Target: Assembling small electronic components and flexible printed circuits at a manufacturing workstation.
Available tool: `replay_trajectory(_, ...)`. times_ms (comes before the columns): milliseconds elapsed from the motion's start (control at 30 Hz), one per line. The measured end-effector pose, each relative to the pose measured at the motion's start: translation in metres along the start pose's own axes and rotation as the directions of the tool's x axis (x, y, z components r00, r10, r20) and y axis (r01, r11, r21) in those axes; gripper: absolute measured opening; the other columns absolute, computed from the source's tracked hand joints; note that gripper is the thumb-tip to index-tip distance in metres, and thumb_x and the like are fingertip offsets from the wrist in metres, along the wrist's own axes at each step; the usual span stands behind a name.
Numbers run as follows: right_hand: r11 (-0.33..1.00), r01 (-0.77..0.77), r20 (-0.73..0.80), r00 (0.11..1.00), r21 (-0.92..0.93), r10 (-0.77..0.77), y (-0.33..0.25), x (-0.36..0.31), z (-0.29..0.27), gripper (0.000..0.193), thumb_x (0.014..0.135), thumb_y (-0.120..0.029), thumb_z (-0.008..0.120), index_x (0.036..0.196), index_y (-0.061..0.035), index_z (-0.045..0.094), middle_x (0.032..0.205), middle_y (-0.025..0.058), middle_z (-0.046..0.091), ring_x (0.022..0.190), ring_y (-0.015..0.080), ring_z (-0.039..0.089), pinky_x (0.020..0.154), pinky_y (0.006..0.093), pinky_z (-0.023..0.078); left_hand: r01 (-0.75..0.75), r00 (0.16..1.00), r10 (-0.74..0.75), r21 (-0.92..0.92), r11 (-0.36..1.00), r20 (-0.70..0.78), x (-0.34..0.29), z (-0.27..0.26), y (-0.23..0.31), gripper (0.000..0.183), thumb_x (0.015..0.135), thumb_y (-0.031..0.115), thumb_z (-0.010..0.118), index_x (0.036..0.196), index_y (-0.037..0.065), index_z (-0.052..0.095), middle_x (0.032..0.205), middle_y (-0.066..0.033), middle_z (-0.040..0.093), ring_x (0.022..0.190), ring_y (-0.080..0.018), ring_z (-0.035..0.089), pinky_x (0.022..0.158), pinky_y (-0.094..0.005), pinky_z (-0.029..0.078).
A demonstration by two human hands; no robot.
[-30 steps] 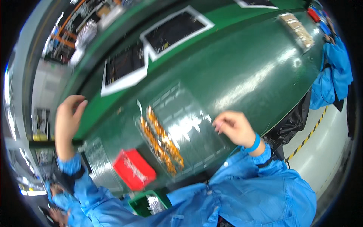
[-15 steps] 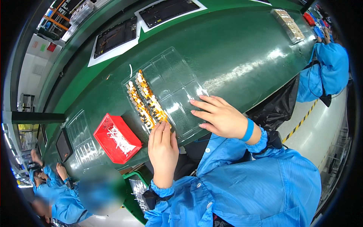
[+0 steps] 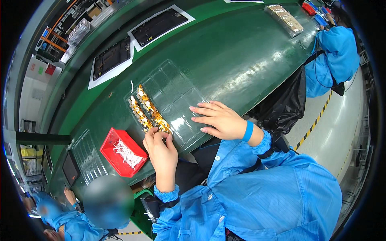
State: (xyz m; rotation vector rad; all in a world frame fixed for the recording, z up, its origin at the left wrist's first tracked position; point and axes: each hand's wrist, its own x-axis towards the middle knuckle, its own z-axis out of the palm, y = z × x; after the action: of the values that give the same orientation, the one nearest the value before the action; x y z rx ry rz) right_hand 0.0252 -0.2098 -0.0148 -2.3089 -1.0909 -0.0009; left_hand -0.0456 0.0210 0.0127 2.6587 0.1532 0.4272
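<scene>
A clear plastic tray [image 3: 177,86] lies on the green table, with two rows of small orange, white and silver flexible circuit parts [image 3: 146,105] along its left side. At the near end of these rows is my left hand [image 3: 161,154], its fingers bent and drawn together on the parts. Whatever lies between the fingertips is hidden. My right hand [image 3: 223,122], wearing a blue wristband [image 3: 248,131], rests over the tray's right edge. Its fingers are stretched out and apart, holding nothing. A red bin [image 3: 120,168] with small white strips [image 3: 126,154] stands left of my left hand.
Dark flat panels [image 3: 161,26] on white sheets lie along the far side. Another clear tray [image 3: 90,160] is at the left, and a stack of packed parts [image 3: 284,20] at the far right. Co-workers in blue sit at both sides. A green crate [image 3: 141,213] stands below the table edge.
The whole view has shifted a little. My left fingers, straighter before, are now more bent at the near end of the rows. My right hand stays spread at the tray's edge.
</scene>
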Motion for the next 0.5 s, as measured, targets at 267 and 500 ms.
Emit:
replay_trajectory(267, 0.998, 0.034, -0.046, 0.998, 0.044, -0.032, 0.003, 0.0, 0.001, 0.036, 0.089, -0.025, 0.064, 0.123, -0.0137, 0.063, 0.149, 0.0059, 0.044, 0.138, 0.0274, 0.038, 0.112, 0.0464, 0.03, 0.151, 0.983, -0.113, -0.291, 0.945, 0.143, 0.013, -0.015, -0.004, 0.007, 0.092, 0.004, 0.061, 0.095, 0.0, 0.058, 0.094, -0.0142, 0.065, 0.084, -0.0242, 0.062, 0.076, -0.034, 0.049)
replay_trajectory(500, 0.968, 0.057, -0.256, 0.967, 0.245, 0.008, -0.02, 0.012, -0.003, 0.034, 0.087, -0.015, 0.064, 0.121, -0.0088, 0.062, 0.14, 0.0091, 0.051, 0.13, 0.0308, 0.047, 0.107, 0.0432, 0.038, 0.181, 0.956, -0.279, -0.926, 0.331, 0.087, 0.044, -0.04, 0.002, 0.017, 0.096, 0.006, 0.058, 0.112, -0.001, 0.059, 0.096, -0.0076, 0.067, 0.087, -0.0127, 0.063, 0.077, -0.0244, 0.05)
